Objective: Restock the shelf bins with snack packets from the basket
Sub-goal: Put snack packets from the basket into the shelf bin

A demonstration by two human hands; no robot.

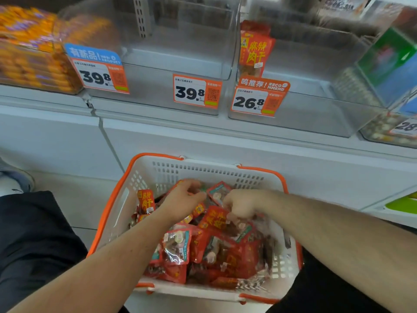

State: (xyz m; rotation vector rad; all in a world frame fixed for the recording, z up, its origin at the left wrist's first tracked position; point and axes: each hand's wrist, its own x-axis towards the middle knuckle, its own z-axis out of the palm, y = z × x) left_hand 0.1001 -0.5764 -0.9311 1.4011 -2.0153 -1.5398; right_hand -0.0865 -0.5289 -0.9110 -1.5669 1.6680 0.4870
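A white basket with orange rim (126, 195) sits low in front of me, filled with several red snack packets (212, 247). My left hand (182, 199) reaches into the far part of the pile, fingers curled around packets there. Just to its right, my right hand (242, 205) is curled on a red packet (213, 219) in the same heap. Above stand clear shelf bins: the middle bin (180, 64) holds nothing visible, and the right bin (316, 91) has a red packet (255, 50) upright at its front left corner.
Price tags 39.8 (196, 92) and 26.8 (257, 100) hang on the bin fronts. An orange-packet bin (29, 53) fills the left; green and blue packs (388, 64) sit at the right. White shelf front (203, 141) lies behind the basket. My dark-clad knees flank it.
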